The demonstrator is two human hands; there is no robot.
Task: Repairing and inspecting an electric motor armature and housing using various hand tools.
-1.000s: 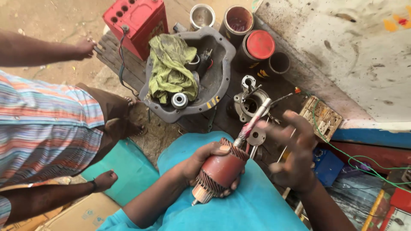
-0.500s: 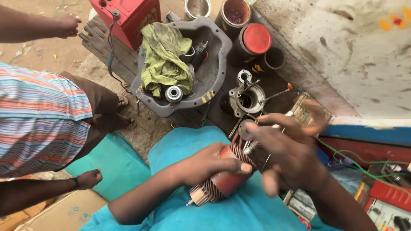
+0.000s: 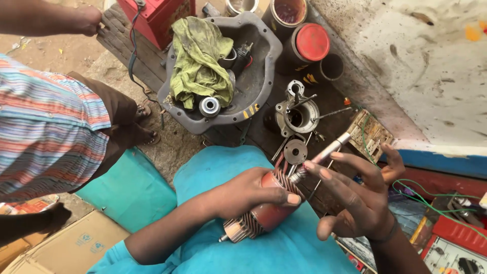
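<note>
My left hand (image 3: 248, 195) grips a reddish motor armature (image 3: 264, 213) with copper windings, held over my lap in teal cloth. Its copper commutator end points down and left. My right hand (image 3: 357, 195) holds a thin white and metal pen-like tool (image 3: 324, 155) between thumb and fingers, with the tip touching the armature's upper end. The other fingers of that hand are spread. Just beyond the tool lies a round metal disc (image 3: 295, 151), and behind it a metal motor housing (image 3: 299, 114) on the dark bench.
A grey metal casing (image 3: 253, 86) holds a green rag (image 3: 200, 63), a bearing and small parts. A red battery (image 3: 154, 15), tins and a red-lidded can (image 3: 310, 43) stand behind. A person in a striped shirt (image 3: 45, 132) stands at left. Green wires and a meter lie at right.
The view has shifted and tilted. My right hand has dropped slightly and opened its fingers, still holding the tool against the armature. My left hand keeps its grip.
</note>
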